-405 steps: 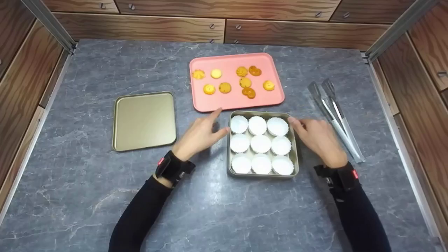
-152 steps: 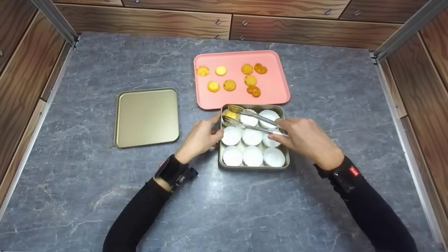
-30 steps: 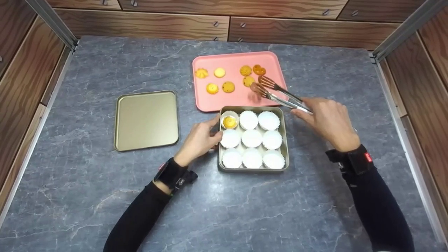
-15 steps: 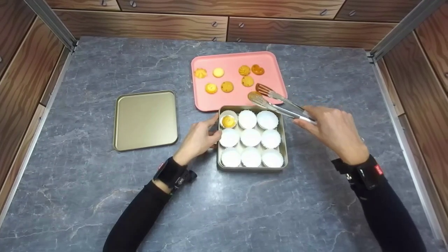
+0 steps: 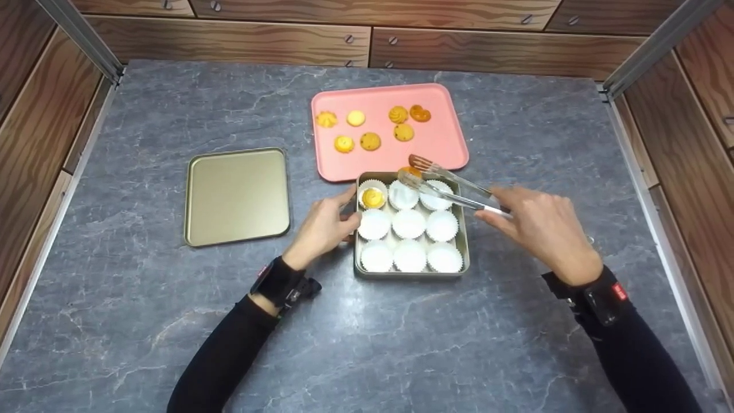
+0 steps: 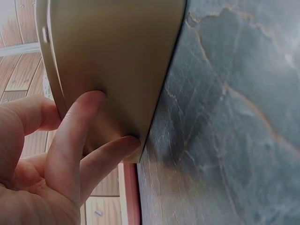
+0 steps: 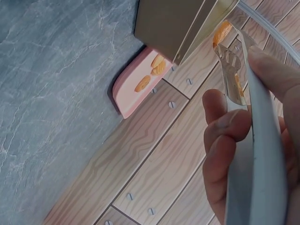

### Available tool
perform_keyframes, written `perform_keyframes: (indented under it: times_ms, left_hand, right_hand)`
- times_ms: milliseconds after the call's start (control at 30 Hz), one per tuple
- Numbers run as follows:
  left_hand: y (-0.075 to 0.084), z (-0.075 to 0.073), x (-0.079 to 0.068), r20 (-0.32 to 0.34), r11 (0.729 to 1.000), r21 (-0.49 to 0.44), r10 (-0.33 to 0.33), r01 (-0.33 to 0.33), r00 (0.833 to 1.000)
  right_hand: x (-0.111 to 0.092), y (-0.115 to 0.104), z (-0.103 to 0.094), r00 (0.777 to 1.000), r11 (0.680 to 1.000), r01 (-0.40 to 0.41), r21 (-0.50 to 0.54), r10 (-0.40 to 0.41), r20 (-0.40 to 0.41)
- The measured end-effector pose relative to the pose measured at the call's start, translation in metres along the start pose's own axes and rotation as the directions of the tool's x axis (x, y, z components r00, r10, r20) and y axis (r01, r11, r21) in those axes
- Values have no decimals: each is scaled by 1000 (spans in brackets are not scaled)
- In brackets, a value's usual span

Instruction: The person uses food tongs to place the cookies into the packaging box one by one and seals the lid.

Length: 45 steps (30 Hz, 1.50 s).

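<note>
My right hand [image 5: 539, 229] grips metal tongs [image 5: 462, 200]. Between the tong tips is a glossy brown pretzel-shaped cookie [image 7: 222, 33], raised over the back rim of a gold square tin [image 5: 465, 252]. White paper cups [image 5: 408, 225] stand in rows inside the tin, and the back-left cup bears a yellow round cookie [image 5: 373, 198]. At the tin's left side my left hand [image 5: 321, 229] touches the outer wall; in the left wrist view its fingertips [image 6: 91, 99] press on that wall.
Behind the tin lies a pink tray [image 5: 436, 155] with several cookies, among them another pretzel-shaped cookie [image 5: 420, 113]. A flat gold lid [image 5: 238, 198] lies on the grey marbled table [image 5: 321, 355] at left. Wood-patterned panels [image 5: 229, 43] border the table.
The tongs, taken up earlier, have carried the pretzel-shaped cookie from the tray to the tin's back rim. Before that, the yellow cookie went from the tray into the back-left cup.
</note>
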<state>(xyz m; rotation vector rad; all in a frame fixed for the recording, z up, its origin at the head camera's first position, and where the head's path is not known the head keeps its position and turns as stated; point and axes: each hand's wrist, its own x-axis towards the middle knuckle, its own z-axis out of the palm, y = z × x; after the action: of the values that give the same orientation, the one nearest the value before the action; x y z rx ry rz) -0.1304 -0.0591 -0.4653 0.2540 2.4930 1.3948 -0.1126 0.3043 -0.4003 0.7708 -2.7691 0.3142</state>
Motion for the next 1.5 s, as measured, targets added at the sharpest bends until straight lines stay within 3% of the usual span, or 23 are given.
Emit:
perform_keyframes:
  times_ms: [467,1067,1300,1500]
  left_hand:
    - [-1,-1,0,7,999,-34,4,-4,1000]
    - [-1,-1,-1,10,1000,-27,10,-9,1000]
    - [-2,0,0,-12,1000,17,27,-27,1000]
    - [-2,0,-1,-5,1000,-10,28,-28,1000]
  right_hand:
    - [-1,-6,8,997,996,72,-48,-71,14]
    - [3,-8,15,996,992,78,-102,-74,43]
    - [4,-8,18,997,993,66,-102,-63,39]
    - [4,-8,18,997,993,62,-100,-58,43]
